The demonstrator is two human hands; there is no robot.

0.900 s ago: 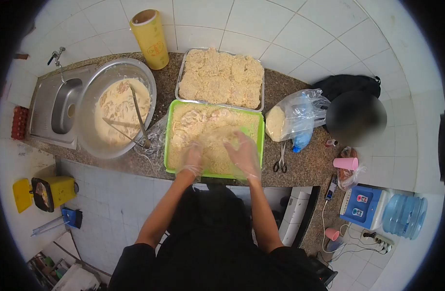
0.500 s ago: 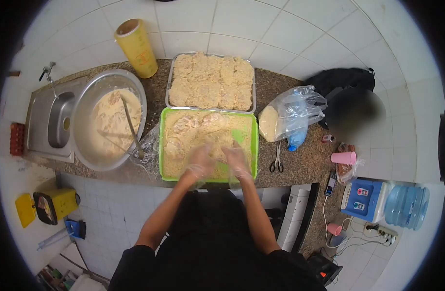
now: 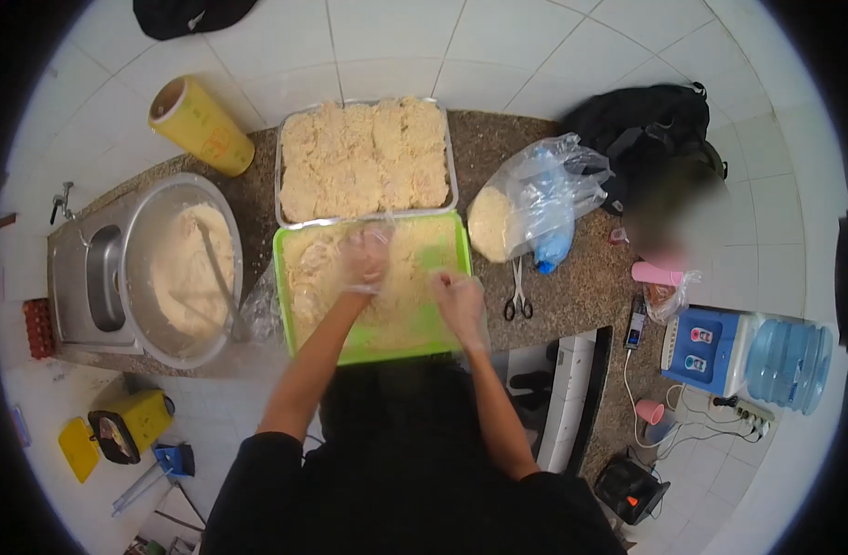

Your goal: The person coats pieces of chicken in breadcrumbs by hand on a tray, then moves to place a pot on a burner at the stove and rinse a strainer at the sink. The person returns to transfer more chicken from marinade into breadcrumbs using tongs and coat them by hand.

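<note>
Stretching lengthwise left-to-right mid-frame, the green tray (image 3: 405,352) adjoins a metal tray (image 3: 453,171) above — left hand (image 3: 367,256) blurred, grip unclear; right hand (image 3: 460,303) curled.

Premises Report: Tiled Kitchen Interior

The rear wall (image 3: 396,55) is faced with large white tiles, divided by thin dark joints. A speckled brown stone counter (image 3: 489,139) is run along it and continued down the right side. A steel sink (image 3: 102,277) is let into the left end, near a wall tap (image 3: 61,201). The floor (image 3: 230,407) is laid in pale tiles. A blue-and-white water dispenser (image 3: 697,347) is positioned at right. Pale, diffuse light is spread over the walls.
</note>
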